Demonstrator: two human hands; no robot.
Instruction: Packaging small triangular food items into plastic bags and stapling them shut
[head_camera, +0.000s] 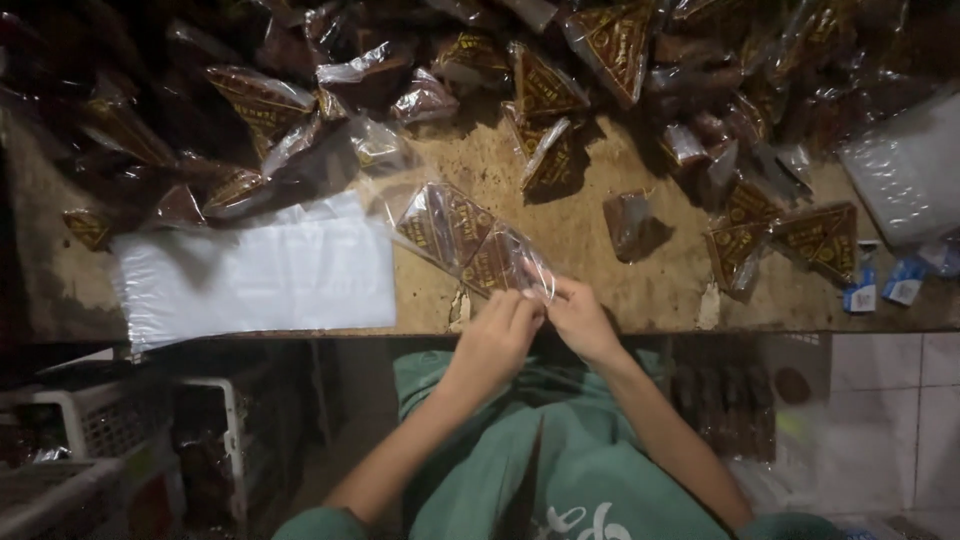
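This looks like a small, dim packing workshop, likely a home-run food business. A worn, stained wooden worktop is heaped along its far side with many sealed clear packets of dark brown goods bearing printed triangular labels. A stack of empty clear plastic bags lies ready on the left, with another bundle at the right. Under the worktop stand plastic crates, and the floor at the right is pale tile.

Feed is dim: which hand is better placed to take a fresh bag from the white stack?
Probably left. The left hand is nearer the stack of clear bags; the right hand would cross over the packet.
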